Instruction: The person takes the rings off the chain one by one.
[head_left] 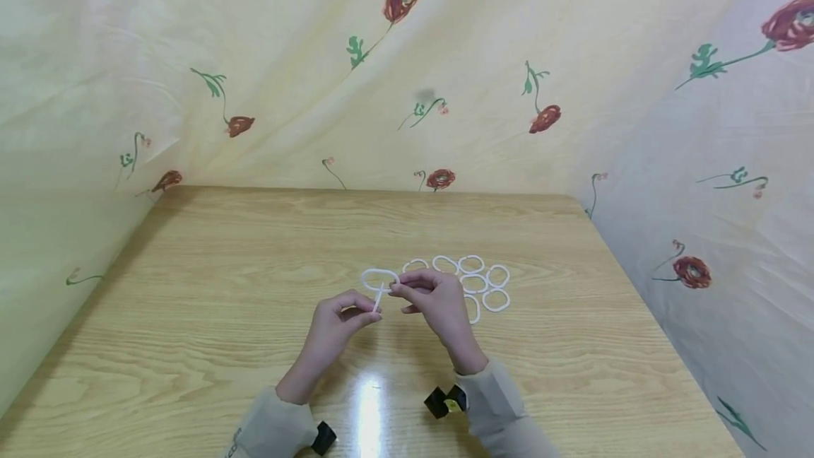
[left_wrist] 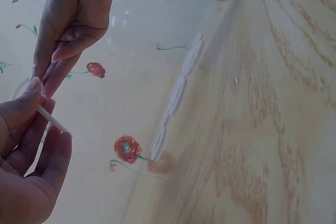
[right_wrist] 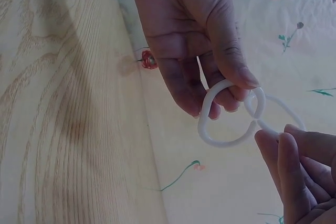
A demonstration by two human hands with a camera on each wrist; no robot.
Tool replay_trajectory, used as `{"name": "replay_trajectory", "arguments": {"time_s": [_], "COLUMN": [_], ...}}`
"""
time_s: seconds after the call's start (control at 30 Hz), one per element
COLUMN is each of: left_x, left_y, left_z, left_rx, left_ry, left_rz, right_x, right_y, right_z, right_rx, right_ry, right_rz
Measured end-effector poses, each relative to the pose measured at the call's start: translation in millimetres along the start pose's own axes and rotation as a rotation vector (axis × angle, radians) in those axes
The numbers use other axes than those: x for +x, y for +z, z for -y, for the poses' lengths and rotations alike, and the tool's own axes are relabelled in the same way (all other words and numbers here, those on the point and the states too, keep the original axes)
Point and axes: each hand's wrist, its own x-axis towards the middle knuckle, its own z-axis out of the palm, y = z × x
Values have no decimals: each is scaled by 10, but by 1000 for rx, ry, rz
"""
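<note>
Low in the frame's centre, both hands pinched white plastic rings above the table point(head_left: 191, 288): the left hand point(head_left: 333, 327) one ring point(head_left: 378, 298), the right hand point(head_left: 439, 299) another ring point(head_left: 379, 278), touching. A slipping fingertip grip could probably have dropped one ring among the loose rings point(head_left: 483, 281) lying beyond.

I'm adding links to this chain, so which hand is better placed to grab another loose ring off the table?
Probably the right hand: the loose rings lie just beside it, while the left hand pinches the chain's end farther away.
</note>
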Motion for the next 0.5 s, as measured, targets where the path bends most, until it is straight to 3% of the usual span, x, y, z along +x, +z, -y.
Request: {"name": "replay_trajectory", "arguments": {"time_s": [0.33, 0.5], "left_x": [0, 3], "left_y": [5, 8], "left_z": [6, -7], "left_rx": [-5, -8], "left_ry": [8, -31], "left_rz": [-6, -11], "right_x": [-1, 0], "right_y": [-12, -34], "right_z": [20, 25], "right_rx": [12, 15], "right_ry": [20, 23], "right_rz": [-8, -14]}}
